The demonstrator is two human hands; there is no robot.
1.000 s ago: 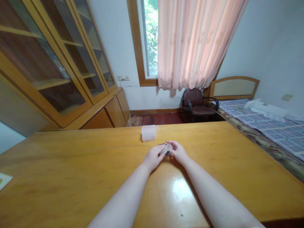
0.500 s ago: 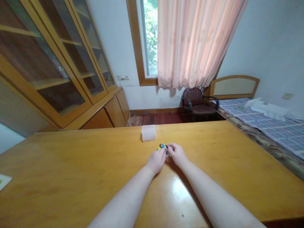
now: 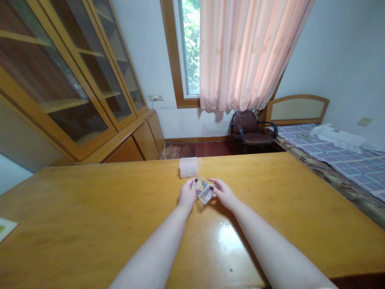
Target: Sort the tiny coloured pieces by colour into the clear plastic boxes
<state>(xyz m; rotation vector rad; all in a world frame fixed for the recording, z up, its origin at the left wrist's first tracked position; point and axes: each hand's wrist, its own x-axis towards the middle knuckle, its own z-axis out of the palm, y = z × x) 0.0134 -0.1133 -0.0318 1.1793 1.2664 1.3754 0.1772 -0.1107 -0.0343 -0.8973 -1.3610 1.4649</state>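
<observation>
A small clear plastic box (image 3: 205, 195) is between my hands over the table. What looks like its lid or a flap tilts toward me. Small colourful pieces (image 3: 205, 184), blue and yellow among them, show in its far part; their kind is too small to make out. My left hand (image 3: 188, 194) grips the box's left side, thumb on top. On the right side, my right hand (image 3: 224, 193) pinches the near edge with its thumb, fingers curled behind. Just beyond stands a stack of clear plastic cases (image 3: 189, 167).
The wooden table (image 3: 99, 224) spans the foreground, with a white-edged item (image 3: 7, 228) at its left edge. Past its far side are a brown armchair (image 3: 248, 126) and a glass-door cabinet (image 3: 90, 72). A bed (image 3: 337, 148) stands to the right.
My hands have moved apart, the left one shifting left. The clear box, mostly covered by my fingers before, now shows between them with its flap toward me.
</observation>
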